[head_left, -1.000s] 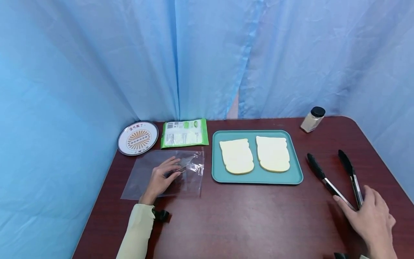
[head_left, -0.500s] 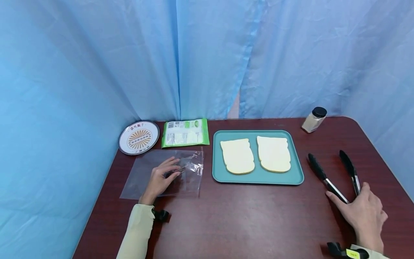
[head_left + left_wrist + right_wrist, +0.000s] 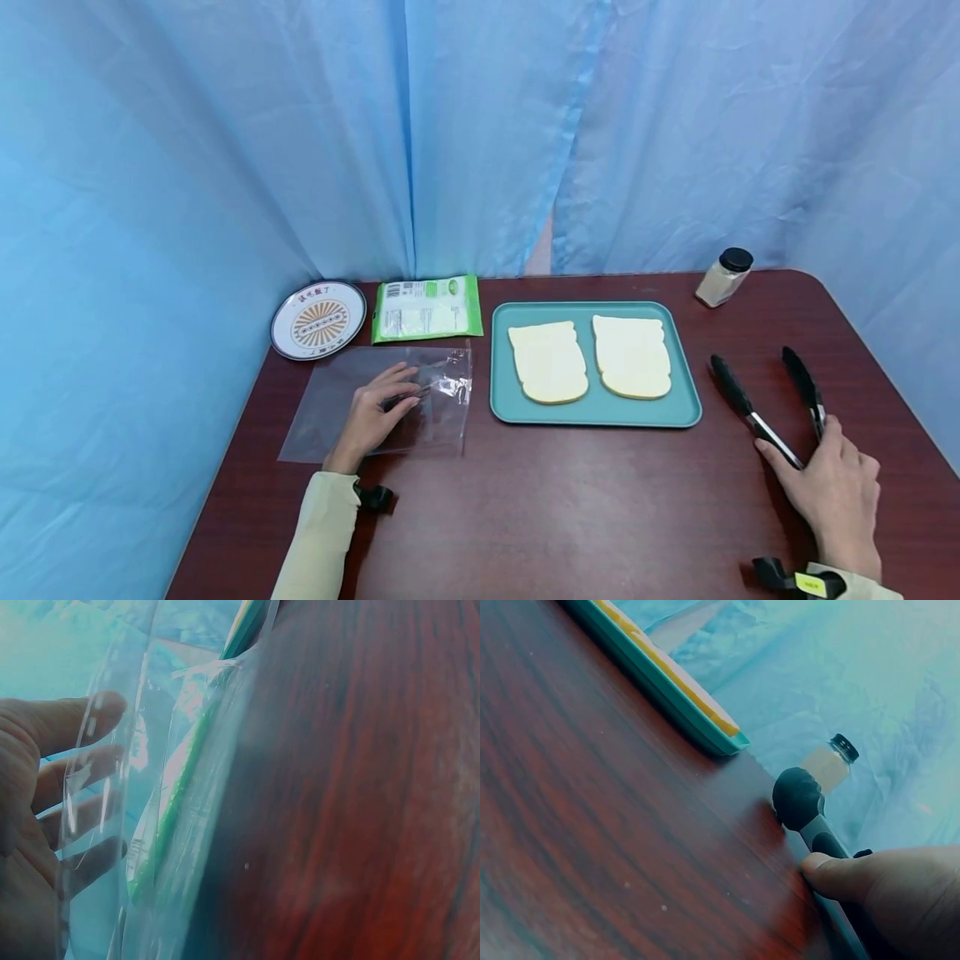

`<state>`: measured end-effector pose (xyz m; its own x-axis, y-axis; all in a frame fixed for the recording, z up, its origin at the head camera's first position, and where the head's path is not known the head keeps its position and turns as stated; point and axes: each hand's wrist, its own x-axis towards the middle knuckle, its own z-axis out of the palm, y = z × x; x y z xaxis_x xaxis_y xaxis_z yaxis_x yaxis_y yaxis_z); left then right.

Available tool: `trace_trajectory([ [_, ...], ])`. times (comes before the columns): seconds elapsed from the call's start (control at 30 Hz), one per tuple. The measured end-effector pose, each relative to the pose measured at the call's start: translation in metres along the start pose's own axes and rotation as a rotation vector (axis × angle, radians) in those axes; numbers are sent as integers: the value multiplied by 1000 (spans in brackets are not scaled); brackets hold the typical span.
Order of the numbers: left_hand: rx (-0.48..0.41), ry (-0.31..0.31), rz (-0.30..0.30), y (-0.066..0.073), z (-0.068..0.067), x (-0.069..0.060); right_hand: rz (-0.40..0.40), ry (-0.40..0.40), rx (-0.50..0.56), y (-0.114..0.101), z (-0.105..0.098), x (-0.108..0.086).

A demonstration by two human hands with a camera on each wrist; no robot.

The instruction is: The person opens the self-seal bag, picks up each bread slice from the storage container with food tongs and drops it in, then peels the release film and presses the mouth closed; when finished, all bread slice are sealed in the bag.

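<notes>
In the head view my right hand (image 3: pixel 836 496) holds the tongs (image 3: pixel 776 442) around their arms, thumb along one side and fingers on the other. The tongs' black tips lie spread apart, pointing away from me. In the right wrist view the thumb presses on a metal arm of the tongs (image 3: pixel 829 838). My left hand (image 3: pixel 378 417) rests on a clear plastic bag (image 3: pixel 322 425), thumb and fingers apart. Through the film of the bag (image 3: pixel 135 772), the left wrist view shows the left hand's fingers (image 3: pixel 86 806) extended and spread.
A teal tray (image 3: pixel 600 417) with two bread slices lies mid-table. Behind the bag are a patterned plate (image 3: pixel 300 304) and a green-and-white packet (image 3: pixel 427 308). A black-lidded jar (image 3: pixel 723 279) stands at the back right. A blue curtain (image 3: pixel 480 142) hangs behind the table.
My right hand has shifted left and slightly farther along the tongs, whose tips stay nearly in place. The left hand and the bag have not visibly moved.
</notes>
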<state>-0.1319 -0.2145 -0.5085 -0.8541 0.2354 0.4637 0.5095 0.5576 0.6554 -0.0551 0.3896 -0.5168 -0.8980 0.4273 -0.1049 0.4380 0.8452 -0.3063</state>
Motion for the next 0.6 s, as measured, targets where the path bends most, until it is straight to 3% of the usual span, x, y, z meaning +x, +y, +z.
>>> trace_trajectory([
  [0.33,-3,-9,-13,-2,0,-1,17,-7,9,-4,-8,-6],
  [0.6,18,-8,-9,-2,-1,-1,105,-17,4,-12,-16,-8],
])
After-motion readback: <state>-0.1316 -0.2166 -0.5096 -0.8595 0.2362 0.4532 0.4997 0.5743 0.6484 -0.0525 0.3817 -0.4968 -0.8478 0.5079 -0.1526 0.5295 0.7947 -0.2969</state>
